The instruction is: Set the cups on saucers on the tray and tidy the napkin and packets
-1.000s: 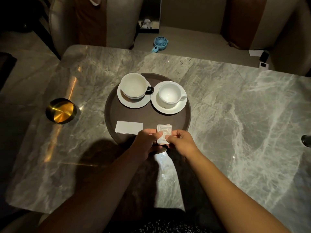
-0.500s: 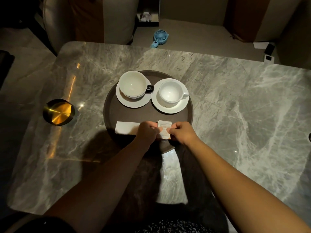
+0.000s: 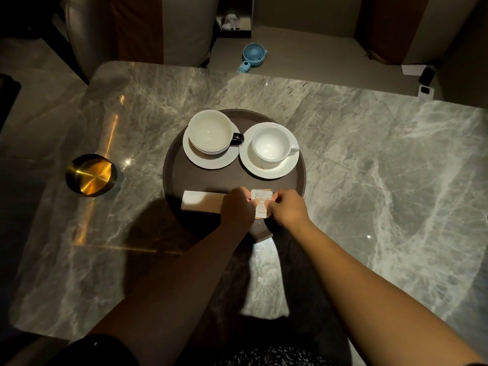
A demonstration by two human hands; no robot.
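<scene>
Packet tidying is underway: the left hand (image 3: 237, 208) and right hand (image 3: 289, 208) are pinching the small stack of pale paper packets (image 3: 261, 200) between curled fingers (image 3: 272, 204), at the near part of the round dark-brown tray (image 3: 171, 178), just right of the folded white napkin (image 3: 200, 200). Next is likely squaring the stack and laying it flat

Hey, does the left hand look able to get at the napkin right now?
Probably yes: the napkin lies on the tray just beside the left hand, nothing between them, though it is busy pinching the packets.
</scene>
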